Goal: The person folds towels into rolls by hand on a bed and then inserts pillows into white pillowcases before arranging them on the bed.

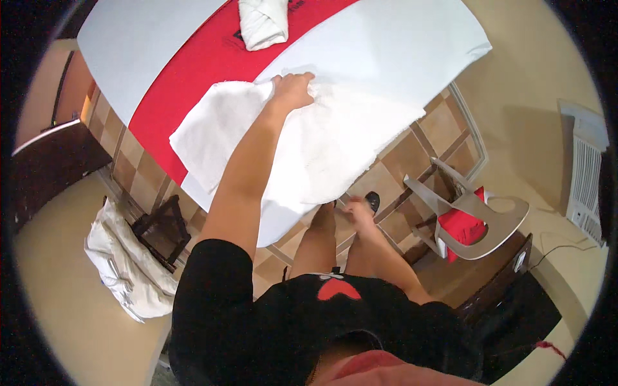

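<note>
A white cloth point(335, 141) with a soft, slightly fuzzy texture lies spread on the surface point(393, 38), partly over its red band and partly over its pale area. It is loosely flat, with shallow wrinkles and an uneven outline. One corner points left across the red; the opposite side reaches the surface's near right edge. The left hand point(293, 91) touches its far edge, where it bunches slightly.

Right hand point(355, 209) is showing blurred. Top edge is cutting off rolled towel point(264, 26) and table point(141, 45). Left forearm point(243, 170) is hiding some spread cloth point(351, 132).
</note>
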The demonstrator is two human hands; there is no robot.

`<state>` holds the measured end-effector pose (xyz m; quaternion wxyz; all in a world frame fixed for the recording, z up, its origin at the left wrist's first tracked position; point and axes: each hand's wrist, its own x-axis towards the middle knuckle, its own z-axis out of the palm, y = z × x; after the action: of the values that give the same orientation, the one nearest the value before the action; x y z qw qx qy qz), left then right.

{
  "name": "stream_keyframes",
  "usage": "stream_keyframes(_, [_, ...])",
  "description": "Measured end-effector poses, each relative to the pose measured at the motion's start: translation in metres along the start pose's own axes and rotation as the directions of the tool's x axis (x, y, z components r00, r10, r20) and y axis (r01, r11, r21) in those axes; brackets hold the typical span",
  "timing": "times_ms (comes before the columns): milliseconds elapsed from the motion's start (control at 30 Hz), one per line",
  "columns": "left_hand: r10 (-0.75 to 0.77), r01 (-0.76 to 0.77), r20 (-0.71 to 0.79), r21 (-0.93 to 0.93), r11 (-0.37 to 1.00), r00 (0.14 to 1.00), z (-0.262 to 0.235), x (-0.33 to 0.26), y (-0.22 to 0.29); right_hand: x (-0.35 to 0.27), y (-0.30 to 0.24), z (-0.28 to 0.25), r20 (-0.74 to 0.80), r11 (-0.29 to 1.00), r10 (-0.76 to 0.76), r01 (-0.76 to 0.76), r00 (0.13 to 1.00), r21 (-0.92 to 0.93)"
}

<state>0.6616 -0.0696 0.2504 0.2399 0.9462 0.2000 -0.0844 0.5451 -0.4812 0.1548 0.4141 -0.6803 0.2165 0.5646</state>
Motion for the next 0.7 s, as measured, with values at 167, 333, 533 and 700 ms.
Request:
stream_keyframes(167, [0.13,0.045,0.483,-0.333,0.942,0.866,-0.05,-0.019,-0.01,-0.048,-0.087,0.088,0.33,0.735,0.086,-0.283,0.94,0.616])
stream_keyframes(333, [0.251,0.02,0.365,-0.599,0.8,0.897,-0.151,-0.119,0.008,-0.127,-0.121,0.062,0.101,0.598,-0.293,0.099,0.951,0.796])
stream_keyframes(533, [0.17,-0.108,-0.142,-0.975,-0.196,0.975,-0.229,-0.205,0.05,-0.27,-0.237,-0.051,0.041,0.518,-0.679,0.439,0.733,0.734])
stream_keyframes(700, [-0.052,-0.245,-0.239,-0.945,-0.216,0.97,-0.239,-0.178,0.076,-0.306,-0.345,-0.059,0.144,0.644,-0.754,0.678,0.641,0.354])
